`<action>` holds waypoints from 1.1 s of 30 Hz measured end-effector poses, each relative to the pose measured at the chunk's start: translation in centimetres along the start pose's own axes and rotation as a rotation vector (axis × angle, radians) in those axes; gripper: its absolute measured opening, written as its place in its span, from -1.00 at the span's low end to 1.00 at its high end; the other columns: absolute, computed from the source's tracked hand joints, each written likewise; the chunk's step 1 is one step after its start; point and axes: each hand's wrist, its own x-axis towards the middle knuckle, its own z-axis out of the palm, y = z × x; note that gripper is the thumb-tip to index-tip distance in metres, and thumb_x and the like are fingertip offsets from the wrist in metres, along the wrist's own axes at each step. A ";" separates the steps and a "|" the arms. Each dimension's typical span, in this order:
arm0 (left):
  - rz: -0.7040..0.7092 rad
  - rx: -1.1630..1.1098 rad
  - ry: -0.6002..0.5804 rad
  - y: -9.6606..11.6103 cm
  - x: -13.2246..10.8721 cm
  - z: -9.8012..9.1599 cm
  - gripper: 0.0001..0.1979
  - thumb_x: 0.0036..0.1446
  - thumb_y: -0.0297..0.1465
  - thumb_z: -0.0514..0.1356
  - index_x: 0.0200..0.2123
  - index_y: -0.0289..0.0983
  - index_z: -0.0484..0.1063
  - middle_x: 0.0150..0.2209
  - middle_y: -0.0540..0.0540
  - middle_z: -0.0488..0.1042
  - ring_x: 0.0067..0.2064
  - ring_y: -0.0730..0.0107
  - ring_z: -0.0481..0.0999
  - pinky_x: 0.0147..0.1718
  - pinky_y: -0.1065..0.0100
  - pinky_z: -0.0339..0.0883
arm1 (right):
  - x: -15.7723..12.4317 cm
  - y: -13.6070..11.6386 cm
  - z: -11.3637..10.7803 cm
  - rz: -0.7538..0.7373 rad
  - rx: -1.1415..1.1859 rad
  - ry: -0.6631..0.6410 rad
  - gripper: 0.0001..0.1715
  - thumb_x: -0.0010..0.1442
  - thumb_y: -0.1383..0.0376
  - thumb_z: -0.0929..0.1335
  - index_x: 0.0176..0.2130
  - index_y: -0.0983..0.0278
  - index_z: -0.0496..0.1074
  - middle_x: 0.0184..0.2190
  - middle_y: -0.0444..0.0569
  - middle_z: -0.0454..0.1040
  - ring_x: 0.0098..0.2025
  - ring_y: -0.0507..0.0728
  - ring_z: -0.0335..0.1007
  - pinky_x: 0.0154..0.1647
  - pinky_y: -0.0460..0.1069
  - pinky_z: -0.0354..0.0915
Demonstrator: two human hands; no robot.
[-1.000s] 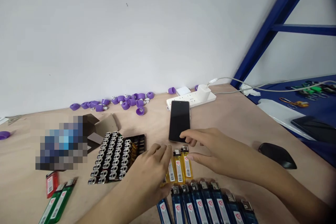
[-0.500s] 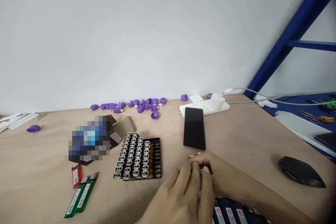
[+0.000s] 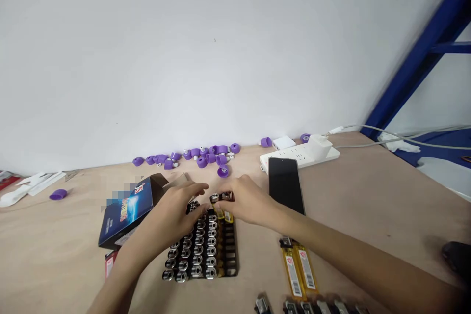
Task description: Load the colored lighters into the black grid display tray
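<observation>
The right hand (image 3: 245,202) has its grip clamped on two translucent yellow lighters (image 3: 222,208) over the black slotted tray (image 3: 230,255). The left hand (image 3: 169,217) lies on its shiny metal caps (image 3: 196,257), grip apart.

Two yellow lighters (image 3: 222,210), metal heads uppermost, pinched in the right grip (image 3: 245,201) over the far end of the black tray (image 3: 231,254), which lies under the left grip (image 3: 172,216).

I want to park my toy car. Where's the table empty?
The wooden table is bare right of the black phone and left of the blue cardboard box. It is crowded around the black plastic tray of lighters, where the left hand and right hand are, and by the yellow lighters.
</observation>
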 end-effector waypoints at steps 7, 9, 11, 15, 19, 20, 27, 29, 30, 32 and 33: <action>0.016 -0.065 -0.042 0.9 0.7 0.5 -0.77 0.25 -0.48 0.08 -0.21 -0.23 0.55 -0.22 -0.08 0.64 -0.21 0.21 0.60 -0.21 0.19 0.41 | 0.4 0.7 1.0 -0.035 -0.010 -0.060 -0.90 0.15 0.36 0.41 -0.34 0.29 0.59 -0.55 -0.10 0.52 -0.55 0.00 0.29 -0.54 -0.08 0.05; 0.010 -0.053 -0.046 0.6 0.8 0.5 -0.78 0.24 -0.50 0.08 -0.25 -0.23 0.54 -0.26 -0.06 0.63 -0.25 0.23 0.59 -0.24 0.20 0.38 | 0.5 0.5 0.4 -0.038 -0.016 -0.079 -0.92 0.14 0.37 0.43 -0.34 0.29 0.59 -0.52 -0.09 0.54 -0.52 0.01 0.32 -0.52 -0.09 0.08; 0.021 -0.031 -0.055 0.4 0.8 0.6 -0.80 0.23 -0.50 0.09 -0.24 -0.23 0.53 -0.27 -0.06 0.61 -0.23 0.22 0.56 -0.24 0.20 0.35 | 0.7 0.4 -0.4 -0.043 -0.018 -0.093 -0.93 0.13 0.39 0.43 -0.34 0.28 0.59 -0.46 -0.08 0.57 -0.44 0.03 0.39 -0.48 -0.10 0.13; 0.068 0.003 -0.036 0.3 0.7 0.9 -0.81 0.27 -0.46 0.07 -0.22 -0.23 0.51 -0.29 -0.06 0.55 -0.23 0.23 0.51 -0.25 0.23 0.32 | 0.8 0.6 -1.4 -0.029 -0.032 -0.070 -0.88 0.20 0.37 0.39 -0.26 0.28 0.58 -0.42 -0.08 0.58 -0.42 0.03 0.40 -0.44 -0.10 0.16; 0.077 -0.013 -0.034 0.6 0.6 1.2 -0.83 0.28 -0.42 0.07 -0.18 -0.24 0.47 -0.26 -0.07 0.52 -0.23 0.26 0.49 -0.27 0.26 0.31 | 0.8 1.0 -0.9 -0.027 -0.051 -0.071 -0.83 0.22 0.42 0.34 -0.22 0.29 0.55 -0.34 -0.04 0.59 -0.35 0.04 0.43 -0.42 -0.10 0.16; 0.075 -0.027 -0.044 0.7 0.6 1.2 -0.83 0.29 -0.42 0.08 -0.18 -0.24 0.47 -0.26 -0.06 0.52 -0.23 0.27 0.50 -0.27 0.27 0.31 | 0.7 1.1 -0.7 -0.031 -0.058 -0.085 -0.81 0.21 0.44 0.33 -0.22 0.30 0.54 -0.33 -0.04 0.59 -0.34 0.05 0.44 -0.42 -0.10 0.16; 0.086 -0.002 -0.083 0.4 0.4 1.0 -0.86 0.31 -0.39 0.11 -0.21 -0.20 0.49 -0.29 -0.02 0.54 -0.27 0.31 0.50 -0.26 0.26 0.29 | 0.1 0.9 -0.2 -0.050 -0.158 -0.225 -0.81 0.21 0.49 0.26 -0.31 0.32 0.46 -0.40 -0.01 0.52 -0.41 0.04 0.37 -0.50 -0.10 0.08; 0.082 0.018 -0.093 0.3 0.2 0.9 -0.83 0.33 -0.37 0.08 -0.28 -0.21 0.46 -0.29 -0.03 0.54 -0.28 0.30 0.49 -0.28 0.25 0.28 | 0.0 0.6 -0.4 -0.044 -0.196 -0.248 -0.82 0.23 0.48 0.25 -0.30 0.33 0.43 -0.38 0.01 0.50 -0.39 0.06 0.36 -0.51 -0.09 0.06; 0.079 0.024 -0.098 0.4 0.1 0.9 -0.81 0.33 -0.36 0.07 -0.31 -0.21 0.44 -0.30 -0.03 0.53 -0.29 0.30 0.48 -0.30 0.25 0.27 | -0.1 0.4 -0.6 -0.038 -0.213 -0.259 -0.82 0.25 0.47 0.25 -0.29 0.34 0.43 -0.37 0.02 0.50 -0.40 0.06 0.35 -0.52 -0.09 0.05; 0.076 0.026 -0.111 0.5 0.0 1.0 -0.80 0.33 -0.37 0.06 -0.34 -0.21 0.42 -0.34 -0.02 0.51 -0.32 0.30 0.46 -0.32 0.24 0.25 | -0.2 0.0 -0.8 -0.027 -0.246 -0.279 -0.83 0.28 0.46 0.23 -0.25 0.34 0.41 -0.37 0.02 0.48 -0.47 0.03 0.29 -0.57 -0.10 0.03; 0.075 0.021 -0.118 0.5 0.0 1.0 -0.81 0.33 -0.39 0.06 -0.32 -0.21 0.42 -0.36 -0.01 0.50 -0.34 0.31 0.45 -0.33 0.24 0.24 | -0.2 -0.2 -0.9 -0.023 -0.261 -0.287 -0.83 0.29 0.45 0.23 -0.23 0.34 0.40 -0.38 0.01 0.46 -0.51 0.02 0.25 -0.59 -0.10 0.01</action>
